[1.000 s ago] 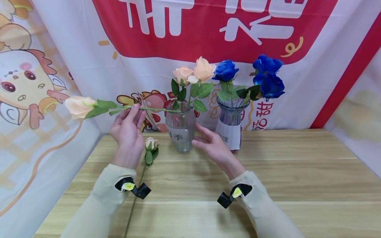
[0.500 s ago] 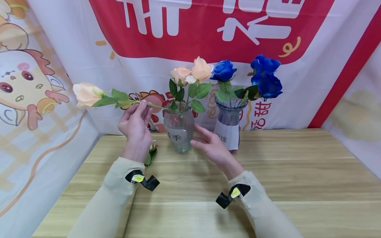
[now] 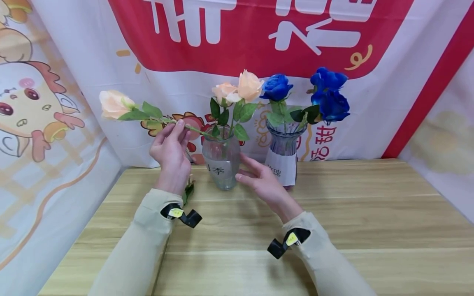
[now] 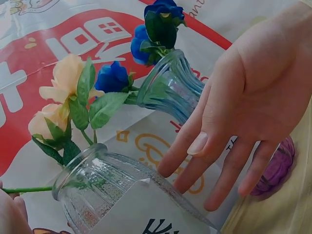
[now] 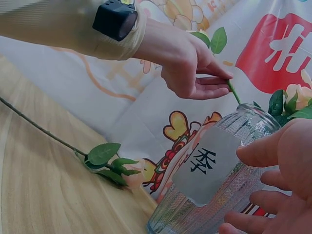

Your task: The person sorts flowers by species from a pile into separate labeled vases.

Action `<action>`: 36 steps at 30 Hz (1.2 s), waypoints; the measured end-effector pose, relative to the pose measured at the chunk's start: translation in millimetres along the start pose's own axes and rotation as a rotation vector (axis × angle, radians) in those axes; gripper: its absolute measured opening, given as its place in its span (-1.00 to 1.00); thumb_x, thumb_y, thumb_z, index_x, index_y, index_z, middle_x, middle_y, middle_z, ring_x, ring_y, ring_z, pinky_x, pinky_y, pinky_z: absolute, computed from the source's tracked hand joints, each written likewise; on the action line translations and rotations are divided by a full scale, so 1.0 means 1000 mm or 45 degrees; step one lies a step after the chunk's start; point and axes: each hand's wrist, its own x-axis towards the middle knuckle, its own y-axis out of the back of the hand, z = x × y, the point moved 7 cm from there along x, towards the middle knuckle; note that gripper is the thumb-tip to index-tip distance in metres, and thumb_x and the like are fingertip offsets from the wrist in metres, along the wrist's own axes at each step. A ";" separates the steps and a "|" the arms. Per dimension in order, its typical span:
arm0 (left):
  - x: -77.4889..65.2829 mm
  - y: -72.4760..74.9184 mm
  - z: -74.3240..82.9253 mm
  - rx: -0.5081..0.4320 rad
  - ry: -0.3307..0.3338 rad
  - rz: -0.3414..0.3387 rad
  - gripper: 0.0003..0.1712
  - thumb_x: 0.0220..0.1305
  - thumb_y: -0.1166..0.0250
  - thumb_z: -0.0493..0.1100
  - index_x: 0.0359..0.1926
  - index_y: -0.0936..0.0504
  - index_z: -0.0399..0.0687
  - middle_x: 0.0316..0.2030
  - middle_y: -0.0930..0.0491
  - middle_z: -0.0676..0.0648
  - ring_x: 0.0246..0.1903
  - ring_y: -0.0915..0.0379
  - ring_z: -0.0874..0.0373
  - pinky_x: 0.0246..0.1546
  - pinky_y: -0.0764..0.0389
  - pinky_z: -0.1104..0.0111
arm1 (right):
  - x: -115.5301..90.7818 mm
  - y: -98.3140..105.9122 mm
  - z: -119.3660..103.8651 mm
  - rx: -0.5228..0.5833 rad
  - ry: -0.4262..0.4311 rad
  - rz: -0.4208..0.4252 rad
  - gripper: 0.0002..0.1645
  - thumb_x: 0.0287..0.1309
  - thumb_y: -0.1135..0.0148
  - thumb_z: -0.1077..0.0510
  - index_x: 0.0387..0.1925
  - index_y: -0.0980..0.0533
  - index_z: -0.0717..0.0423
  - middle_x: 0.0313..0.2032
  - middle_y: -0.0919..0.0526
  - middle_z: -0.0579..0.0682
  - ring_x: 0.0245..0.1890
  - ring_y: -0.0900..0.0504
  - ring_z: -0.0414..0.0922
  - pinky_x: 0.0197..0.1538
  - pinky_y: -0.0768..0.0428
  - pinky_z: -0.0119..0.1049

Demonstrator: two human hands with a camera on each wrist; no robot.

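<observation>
My left hand [image 3: 172, 154] pinches the green stem of a peach rose [image 3: 115, 106] between thumb and fingers. The bloom points up and left, while the lower stem slants into the mouth of a clear ribbed glass vase [image 3: 226, 150]. Two peach roses [image 3: 249, 86] with green leaves stand in that vase, which bears a white paper label [image 5: 207, 165]. At the vase's right side is my right hand [image 3: 264, 181], fingers loosely extended and fingertips right at the glass. In the left wrist view this right hand [image 4: 258, 92] shows spread fingers beside the vase.
A bluish glass vase [image 3: 283, 142] with blue roses [image 3: 277, 87] stands to the right. Another peach rose [image 5: 105, 156] lies on the wooden table [image 3: 352, 205], partly hidden behind my left wrist in the head view. A printed cloth [image 3: 177, 88] hangs close behind the vases.
My left hand has moved right and a little up with the rose. Its stem has gone from nearly level to slanting down into the vase mouth. My right hand stays at the vase.
</observation>
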 end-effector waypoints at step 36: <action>0.001 -0.018 -0.047 0.613 0.085 -0.114 -0.70 0.28 -0.56 -0.12 0.00 -0.84 -0.11 0.03 -0.79 0.02 0.11 -0.66 0.20 0.26 -0.62 0.41 | 0.000 0.001 0.002 0.002 -0.044 -0.001 -0.12 0.48 -0.26 0.15 0.68 -0.13 -0.15 0.69 -0.12 -0.11 0.59 -0.35 0.09 0.62 -0.30 0.06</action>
